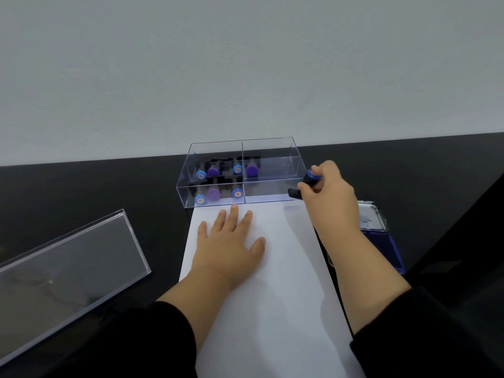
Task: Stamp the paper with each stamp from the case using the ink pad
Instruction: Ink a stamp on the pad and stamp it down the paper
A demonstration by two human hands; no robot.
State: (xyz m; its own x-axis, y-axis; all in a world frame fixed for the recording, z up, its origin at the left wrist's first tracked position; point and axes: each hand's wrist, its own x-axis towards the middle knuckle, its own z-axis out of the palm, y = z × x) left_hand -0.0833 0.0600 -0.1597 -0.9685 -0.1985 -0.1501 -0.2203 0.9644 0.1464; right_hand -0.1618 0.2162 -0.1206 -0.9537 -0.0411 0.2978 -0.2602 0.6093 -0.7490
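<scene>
Dark, matte table (81, 192) across the lower half of the view, running back to a pale grey-white wall (245, 64), plain and unmarked; long clear acrylic lid (68, 268) flat on the table at the left, lying at a slant, its raised edge catching light, dim reflections in its surface; black sleeves (152, 339) at the bottom edge, pushed up from both forearms; dark slanted band at the far right, too dim to make out.
</scene>
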